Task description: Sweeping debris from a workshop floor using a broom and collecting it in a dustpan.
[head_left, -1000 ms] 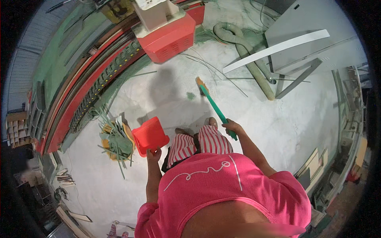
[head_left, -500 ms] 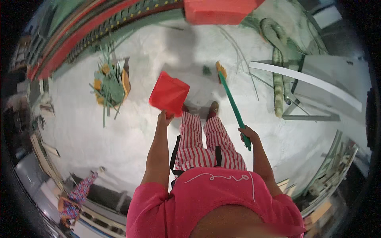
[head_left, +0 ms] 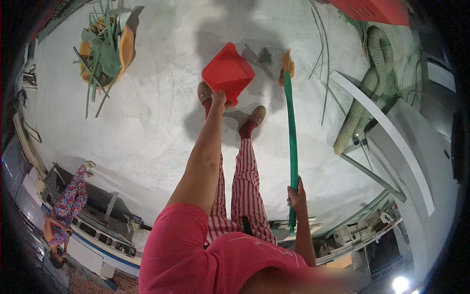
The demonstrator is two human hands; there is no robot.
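Observation:
My left hand (head_left: 219, 99) is closed on the near end of a red dustpan (head_left: 228, 71), held low in front of my feet. In my right hand (head_left: 297, 197) is the upper part of a green broom handle (head_left: 292, 132). The broom's yellow bristles (head_left: 287, 63) point away from me, to the right of the dustpan. Between bristles and dustpan lies a small dark green heap of debris (head_left: 265, 55) on the pale floor, apart from both.
At the far left stands a yellow container (head_left: 127, 46) heaped with green strips. Thin strips (head_left: 325, 73) lie right of the broom. Beyond them are a ribbed hose (head_left: 356, 115), a long white curved panel (head_left: 391, 132) and a red object (head_left: 374, 11). Another person (head_left: 68, 206) is at lower left.
My left arm has reached further forward with the dustpan, now closer to the debris. The broom handle has become more upright in view. My view has shifted and my feet show more.

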